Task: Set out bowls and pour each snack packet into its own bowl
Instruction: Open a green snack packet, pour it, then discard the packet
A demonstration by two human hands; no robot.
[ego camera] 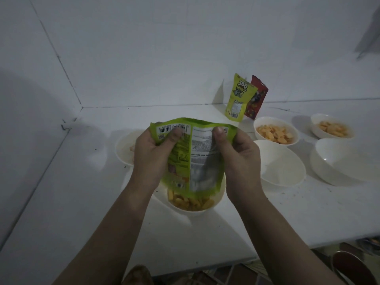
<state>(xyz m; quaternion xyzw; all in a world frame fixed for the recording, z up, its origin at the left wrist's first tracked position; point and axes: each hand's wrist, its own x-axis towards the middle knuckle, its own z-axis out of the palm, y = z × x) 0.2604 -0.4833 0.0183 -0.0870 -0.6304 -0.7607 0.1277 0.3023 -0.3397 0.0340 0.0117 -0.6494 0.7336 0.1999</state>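
A green snack packet [191,157] is hanging upside down, its open mouth pointing into a white bowl [216,199] near the counter's front edge that is holding yellow-orange snack pieces [191,202]. Two bowls [276,130] [332,126] toward the back right are holding orange pieces, while two bowls [283,163] [345,161] in front of them are sitting empty. A yellow-green packet [239,98] and a red packet [258,97] are standing against the back wall.

Dim white corner with a white counter

White tiled walls [144,48] meet in a corner at ten o'clock; the speckled white counter [82,202] fills the middle, a patterned floor [226,277] and dark round chair back [353,268] at five o'clock.
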